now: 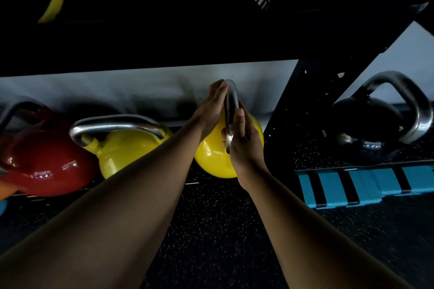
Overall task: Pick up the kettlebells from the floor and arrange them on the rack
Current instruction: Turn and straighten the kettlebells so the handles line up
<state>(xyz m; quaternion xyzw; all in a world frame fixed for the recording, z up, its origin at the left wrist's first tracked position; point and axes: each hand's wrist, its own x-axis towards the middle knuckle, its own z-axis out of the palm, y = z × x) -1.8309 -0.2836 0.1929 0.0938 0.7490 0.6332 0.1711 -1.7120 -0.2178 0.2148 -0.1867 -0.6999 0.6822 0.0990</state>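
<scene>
Rack (312, 105) of dark metal, kettlebells lined along its bottom shelf. At the row's right end, yellow kettlebell (211, 155), steel handle (231, 98) upright. Right grip (244, 141) grasping the handle's near side, thumb laid over it. Left grip (211, 110) released, flat against the handle's left face, fingers straight. Just left, second yellow kettlebell (126, 150), then red kettlebell (47, 159). Far right, black kettlebell (366, 124) beyond the upright, near blue striped step (366, 183).

Two yellow kettlebells (122, 152) (211, 157), one red kettlebell (47, 159), one black kettlebell (366, 124).
</scene>
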